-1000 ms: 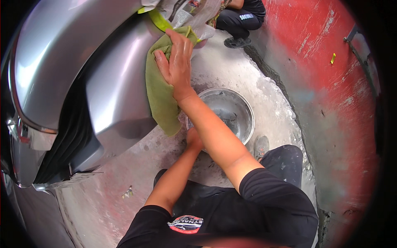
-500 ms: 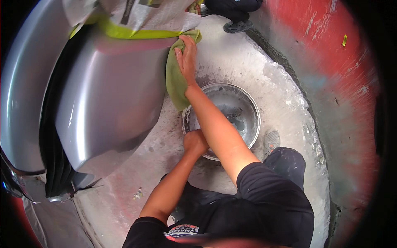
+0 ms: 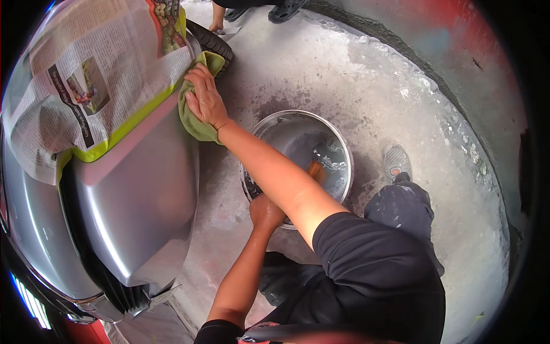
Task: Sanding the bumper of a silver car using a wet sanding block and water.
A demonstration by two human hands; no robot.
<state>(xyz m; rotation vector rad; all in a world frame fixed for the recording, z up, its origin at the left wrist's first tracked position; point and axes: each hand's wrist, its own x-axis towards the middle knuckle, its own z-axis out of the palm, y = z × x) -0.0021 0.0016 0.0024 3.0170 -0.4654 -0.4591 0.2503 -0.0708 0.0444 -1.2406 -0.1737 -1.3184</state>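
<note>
My right hand (image 3: pixel 207 98) grips a green cloth (image 3: pixel 197 124) against the right edge of a silver car panel (image 3: pixel 140 195), where the panel meets the yellow-green masking tape (image 3: pixel 129 133). My left hand (image 3: pixel 267 213) is at the near left rim of a round metal basin (image 3: pixel 348 153) on the ground. My right forearm crosses above it and hides its fingers. Inside the basin is greyish water (image 3: pixel 298 150) with bits of white foam. An orange-brown object (image 3: pixel 316 171) shows there beside my forearm; I cannot tell whether my left hand holds it.
Newspaper (image 3: pixel 112 69) covers the car above the tape. A tyre (image 3: pixel 213 46) stands behind the cloth. At the top, another person's hand (image 3: pixel 216 27) is near a flat pale tool (image 3: pixel 232 31), with dark clogs (image 3: pixel 286 10) beside it. My shoe (image 3: pixel 396 160) is right of the basin.
The view has shifted, bringing more newspaper, the tyre and another person's hand into sight. My right hand still has the cloth at the panel's edge. The orange-brown object now shows in the basin.
</note>
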